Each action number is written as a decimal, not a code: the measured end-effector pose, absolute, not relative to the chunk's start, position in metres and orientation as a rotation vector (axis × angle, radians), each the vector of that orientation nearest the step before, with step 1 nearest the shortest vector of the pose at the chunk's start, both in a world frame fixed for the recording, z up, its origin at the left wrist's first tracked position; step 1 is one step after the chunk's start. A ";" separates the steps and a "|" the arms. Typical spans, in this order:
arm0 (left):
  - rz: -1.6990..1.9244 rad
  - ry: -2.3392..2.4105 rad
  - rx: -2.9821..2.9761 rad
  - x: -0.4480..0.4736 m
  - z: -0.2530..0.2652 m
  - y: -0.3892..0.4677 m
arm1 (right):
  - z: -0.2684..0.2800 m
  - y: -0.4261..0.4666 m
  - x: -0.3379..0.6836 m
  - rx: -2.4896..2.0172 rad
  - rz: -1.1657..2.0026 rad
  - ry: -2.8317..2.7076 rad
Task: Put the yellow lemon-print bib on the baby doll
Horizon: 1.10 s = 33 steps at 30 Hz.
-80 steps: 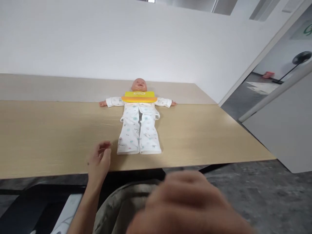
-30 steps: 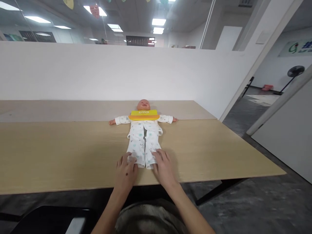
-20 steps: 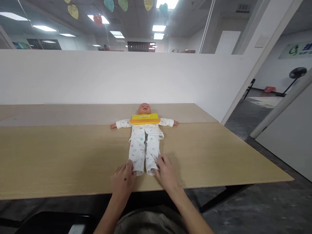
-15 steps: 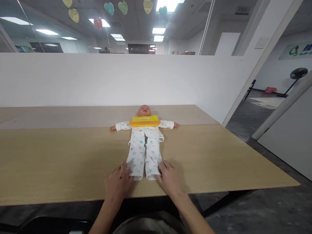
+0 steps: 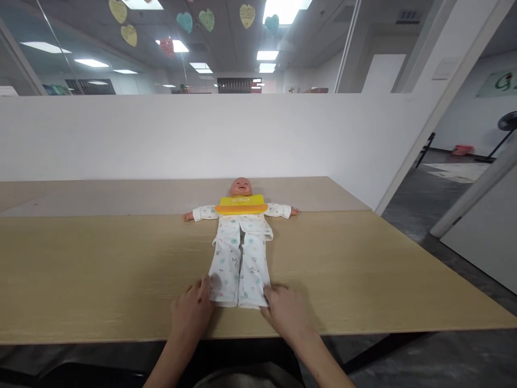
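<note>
A baby doll (image 5: 241, 186) lies on its back on the table, head toward the wall and arms spread wide. It wears a white printed top, a yellow bib (image 5: 241, 203) with an orange lower edge, and white printed pants (image 5: 239, 264). My left hand (image 5: 193, 308) pinches the outer edge of one pant leg near its cuff. On the other side, my right hand (image 5: 286, 310) grips the outer edge of the other leg at the cuff. Both pant legs lie flat and straight, and no doll feet show at the cuffs.
The wooden table (image 5: 100, 269) runs wide to both sides, its front edge close to my body. Behind it stands a white half wall (image 5: 161, 137) with glass above. A doorway opens at the right, with a door (image 5: 480, 231) and a standing fan (image 5: 507, 122) beyond.
The pant legs are drawn a little toward me and lie flatter, their cuffs closed down. Both hands stay at the cuffs. The camera view has shifted slightly.
</note>
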State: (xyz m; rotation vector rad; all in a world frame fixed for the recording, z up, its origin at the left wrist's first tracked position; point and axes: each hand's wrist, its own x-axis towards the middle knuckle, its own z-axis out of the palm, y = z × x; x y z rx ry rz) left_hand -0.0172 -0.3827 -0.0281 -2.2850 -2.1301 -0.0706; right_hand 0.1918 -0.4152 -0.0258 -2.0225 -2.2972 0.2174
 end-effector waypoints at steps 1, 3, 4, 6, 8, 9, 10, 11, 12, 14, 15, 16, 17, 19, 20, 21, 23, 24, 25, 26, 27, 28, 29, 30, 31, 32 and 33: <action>-0.096 -2.139 -2.282 -0.017 -0.029 -0.382 | -0.026 -0.415 0.192 -2.017 0.223 -2.312; -0.130 -2.170 -2.285 -0.017 -0.031 -0.380 | -0.025 -0.414 0.193 -1.989 0.234 -2.343; -0.143 -2.195 -2.287 -0.017 -0.031 -0.380 | -0.024 -0.414 0.194 -1.965 0.236 -2.358; -0.163 -2.248 -2.277 -0.017 -0.032 -0.380 | -0.024 -0.413 0.197 -1.920 0.236 -2.376; -0.184 -2.281 -2.267 -0.016 -0.033 -0.381 | -0.024 -0.413 0.198 -1.893 0.239 -2.384; -0.192 -2.291 -2.267 -0.016 -0.034 -0.382 | -0.024 -0.413 0.199 -1.890 0.245 -2.381; -0.201 -2.296 -2.272 -0.015 -0.035 -0.383 | -0.025 -0.413 0.200 -1.887 0.257 -2.373; -0.215 -2.304 -2.281 -0.016 -0.037 -0.385 | -0.026 -0.413 0.201 -1.874 0.277 -2.362; -0.235 -2.315 -2.298 -0.018 -0.038 -0.386 | -0.027 -0.414 0.202 -1.852 0.304 -2.347; -0.319 -2.326 -2.385 -0.026 -0.043 -0.389 | -0.029 -0.415 0.208 -1.767 0.394 -2.311; -0.400 -2.314 -2.456 -0.032 -0.045 -0.391 | -0.029 -0.415 0.214 -1.702 0.467 -2.295; -0.503 -2.292 -2.542 -0.039 -0.045 -0.392 | -0.028 -0.414 0.221 -1.621 0.575 -2.282; -0.632 -2.254 -2.623 -0.047 -0.044 -0.391 | -0.025 -0.411 0.230 -1.534 0.740 -2.276; -0.947 -2.202 -2.692 -0.059 -0.037 -0.384 | -0.017 -0.399 0.252 -1.361 1.217 -2.224; -1.138 -2.189 -2.669 -0.063 -0.031 -0.377 | -0.011 -0.389 0.265 -1.287 1.485 -2.153; -1.341 -2.174 -2.628 -0.065 -0.023 -0.366 | -0.005 -0.376 0.277 -1.231 1.711 -2.047; -1.700 -2.133 -2.538 -0.061 -0.005 -0.334 | 0.008 -0.341 0.297 -1.174 1.882 -1.814; -1.838 -2.128 -2.481 -0.056 0.004 -0.314 | 0.013 -0.320 0.304 -1.175 1.825 -1.714; -1.922 -2.148 -2.426 -0.050 0.012 -0.292 | 0.017 -0.298 0.309 -1.183 1.717 -1.621; -1.982 -2.167 -2.374 -0.044 0.018 -0.269 | 0.020 -0.274 0.312 -1.194 1.587 -1.521; -2.039 -2.191 -2.315 -0.037 0.023 -0.245 | 0.021 -0.250 0.312 -1.200 1.471 -1.408; -2.081 -2.210 -2.264 -0.031 0.025 -0.222 | 0.021 -0.226 0.310 -1.193 1.382 -1.292; -2.118 -2.223 -2.220 -0.026 0.026 -0.198 | 0.020 -0.202 0.307 -1.176 1.321 -1.178; -2.136 -2.261 -2.176 -0.022 0.025 -0.176 | 0.018 -0.180 0.303 -1.163 1.283 -1.080; -2.156 -2.304 -2.127 -0.017 0.023 -0.154 | 0.016 -0.158 0.299 -1.172 1.233 -0.996; -2.179 -2.343 -2.096 -0.014 0.021 -0.134 | 0.013 -0.138 0.294 -1.184 1.181 -0.932; -2.217 -2.395 -2.061 -0.010 0.018 -0.115 | 0.009 -0.118 0.289 -1.202 1.135 -0.875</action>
